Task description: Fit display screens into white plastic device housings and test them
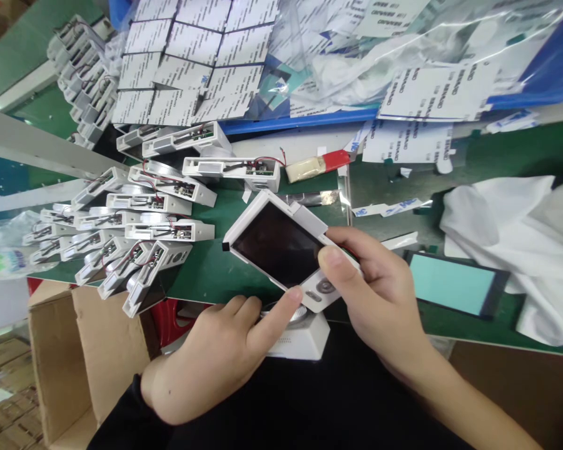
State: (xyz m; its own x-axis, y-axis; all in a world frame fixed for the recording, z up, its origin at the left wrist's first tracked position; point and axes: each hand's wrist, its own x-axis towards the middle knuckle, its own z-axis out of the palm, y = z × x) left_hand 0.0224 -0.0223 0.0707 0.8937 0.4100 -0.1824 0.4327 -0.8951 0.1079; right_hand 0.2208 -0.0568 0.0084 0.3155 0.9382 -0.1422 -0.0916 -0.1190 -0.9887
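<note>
My right hand (380, 281) holds a white camera-like device (309, 219) by its button end, thumb on the front beside the dark screen (279, 244). The device is tilted, with round and oval buttons at its lower right and a small black tab at its left corner. My left hand (234, 350) is closed, its fingers curled about the ribbed ring of a second white housing (304, 337) just below. Its thumb lies across that ring, the tip at the lower edge of the screen device. The grip's underside is hidden.
Several open white units (169, 231) with exposed wires stand at left on the green table (234, 275). A red-handled brush (316, 164) lies behind. Printed-film squares (192, 37) and a plastic bag (356, 69) lie farther back. At right are a teal sheet (453, 284) and white cloth (497, 231). A cardboard box (107, 337) stands lower left.
</note>
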